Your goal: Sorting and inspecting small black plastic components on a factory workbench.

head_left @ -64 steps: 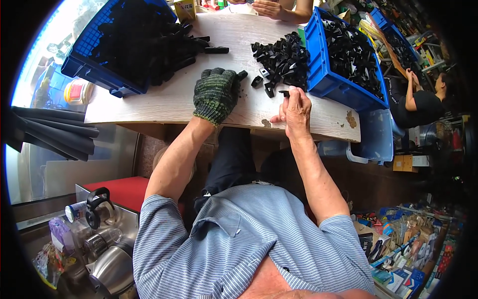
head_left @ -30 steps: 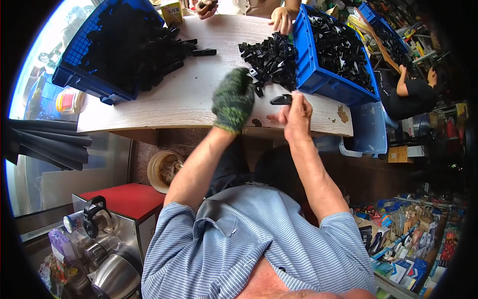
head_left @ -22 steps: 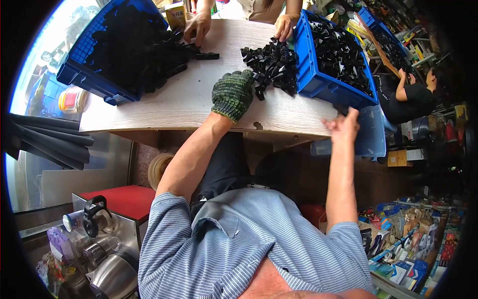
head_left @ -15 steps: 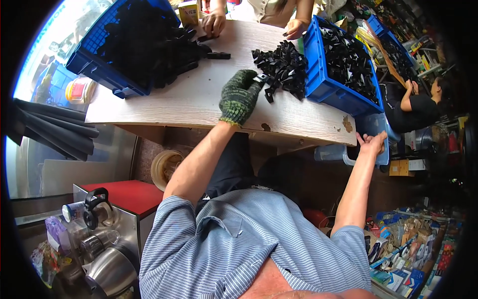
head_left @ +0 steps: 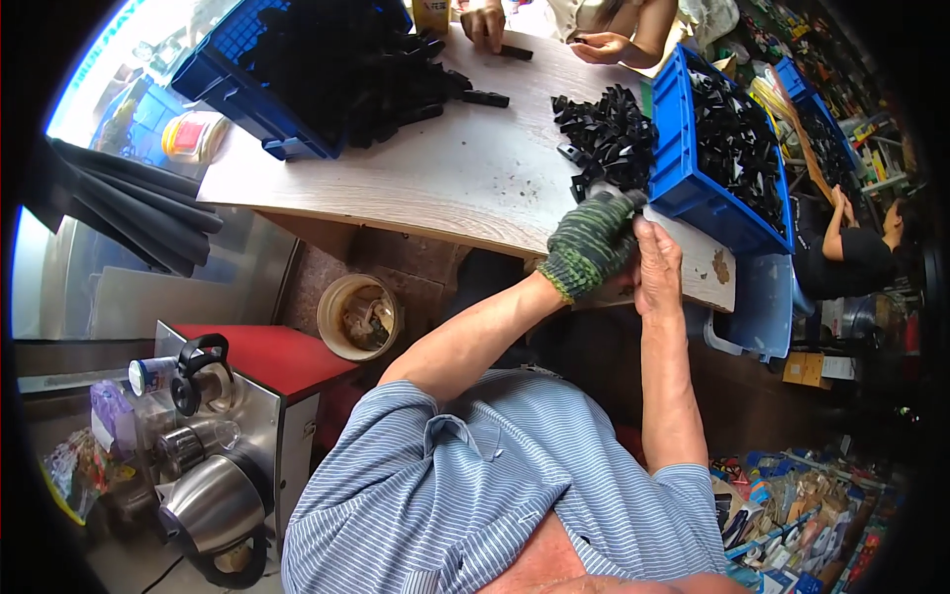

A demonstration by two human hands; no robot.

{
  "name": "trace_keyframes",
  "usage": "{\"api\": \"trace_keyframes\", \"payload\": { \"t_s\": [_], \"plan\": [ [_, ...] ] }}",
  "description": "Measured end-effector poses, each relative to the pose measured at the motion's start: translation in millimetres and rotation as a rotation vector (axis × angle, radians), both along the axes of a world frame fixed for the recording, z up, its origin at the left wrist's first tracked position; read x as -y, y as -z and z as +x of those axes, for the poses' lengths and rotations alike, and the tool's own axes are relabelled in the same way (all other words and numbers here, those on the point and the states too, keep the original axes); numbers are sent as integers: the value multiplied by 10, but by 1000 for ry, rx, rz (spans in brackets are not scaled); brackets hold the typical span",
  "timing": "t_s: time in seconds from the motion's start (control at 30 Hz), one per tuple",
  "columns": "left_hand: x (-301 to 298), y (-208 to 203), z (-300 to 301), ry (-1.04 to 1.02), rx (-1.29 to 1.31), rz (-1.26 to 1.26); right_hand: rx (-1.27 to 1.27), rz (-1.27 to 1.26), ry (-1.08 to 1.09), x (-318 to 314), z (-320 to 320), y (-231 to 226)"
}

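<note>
My left hand (head_left: 592, 245), in a green and black knitted glove, is closed at the table's near edge, beside a pile of small black parts (head_left: 609, 139). Against it, my bare right hand (head_left: 657, 267) is closed too, fingers pointing up. Whatever the two hands hold between them is hidden by the glove and fingers. Just beyond them stands a blue crate (head_left: 673, 163) full of similar small black parts with shiny faces. The white wood-grain table (head_left: 435, 183) lies under the pile.
A tipped blue crate (head_left: 247, 104) spills longer black pieces (head_left: 396, 94) at the left. Across the table, another person's hands (head_left: 604, 47) handle small parts. A clear blue bin (head_left: 757, 312) sits below the table's right end. A bucket (head_left: 332, 322) stands on the floor beside a red-topped cabinet (head_left: 259, 358).
My right hand has left the clear blue bin and come up to my left hand. The gloved hand has moved right and nearer from the pile's left side. The view has shifted slightly.
</note>
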State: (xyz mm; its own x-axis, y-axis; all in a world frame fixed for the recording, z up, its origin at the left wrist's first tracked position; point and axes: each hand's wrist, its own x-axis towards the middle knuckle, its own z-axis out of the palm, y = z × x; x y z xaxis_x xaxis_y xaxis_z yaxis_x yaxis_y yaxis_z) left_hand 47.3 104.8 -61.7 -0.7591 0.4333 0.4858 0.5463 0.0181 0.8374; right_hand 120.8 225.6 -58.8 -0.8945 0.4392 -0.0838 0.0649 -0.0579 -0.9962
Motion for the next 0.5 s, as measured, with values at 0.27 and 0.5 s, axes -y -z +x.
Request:
{"api": "trace_keyframes", "payload": {
  "t_s": [0.27,0.5],
  "plan": [
    [271,-5,-17,-23,-167,-131,-88,24,55,249,11,-88],
    [1545,-165,-1019,-754,-668,-572,12,-126,204,269,0,-148]
  ]
}}
